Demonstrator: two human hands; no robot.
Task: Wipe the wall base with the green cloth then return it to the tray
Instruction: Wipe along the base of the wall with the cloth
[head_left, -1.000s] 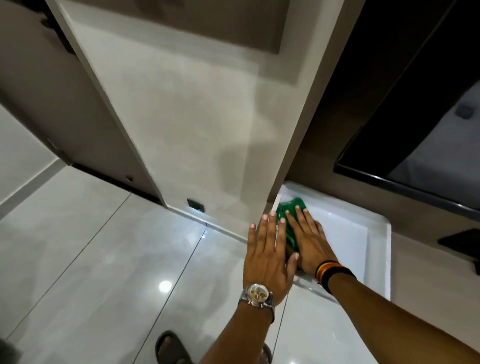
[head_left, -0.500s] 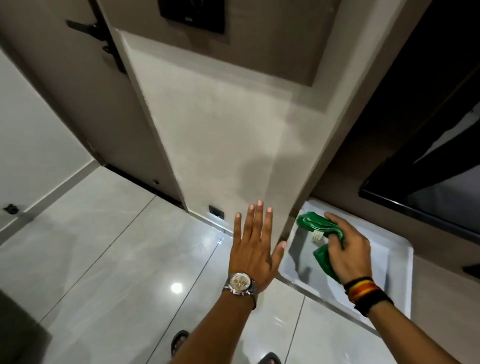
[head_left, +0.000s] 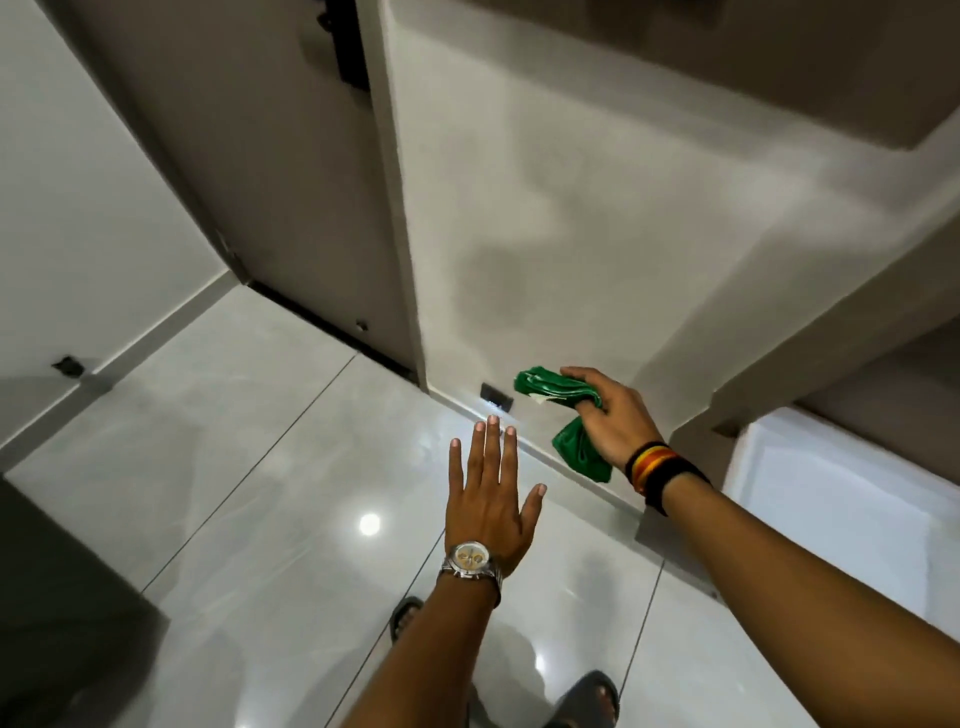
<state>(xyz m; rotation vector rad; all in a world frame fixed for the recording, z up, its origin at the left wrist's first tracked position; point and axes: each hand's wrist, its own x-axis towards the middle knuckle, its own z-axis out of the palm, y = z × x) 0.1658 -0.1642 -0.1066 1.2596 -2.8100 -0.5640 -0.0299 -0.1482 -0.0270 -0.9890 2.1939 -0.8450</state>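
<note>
My right hand (head_left: 615, 418) grips a crumpled green cloth (head_left: 558, 391), held in the air just in front of the pale wall, a little above the wall base (head_left: 545, 452) where wall meets floor. Part of the cloth hangs down below my palm. My left hand (head_left: 488, 499), with a silver watch on the wrist, hovers flat and open over the glossy floor, fingers spread, left of and below the cloth. The white tray (head_left: 831, 499) lies on the floor at the right, behind my right forearm, with nothing visible inside it.
A small dark plate (head_left: 496, 399) sits low on the wall near the cloth. A dark door (head_left: 291, 208) with a gap beneath stands to the left. My sandalled feet (head_left: 592, 691) are at the bottom. A dark object (head_left: 62, 613) fills the lower left corner.
My right hand lifted the green cloth out of the tray and carried it left to the wall. My left hand drew away from the tray and now hovers over the floor.
</note>
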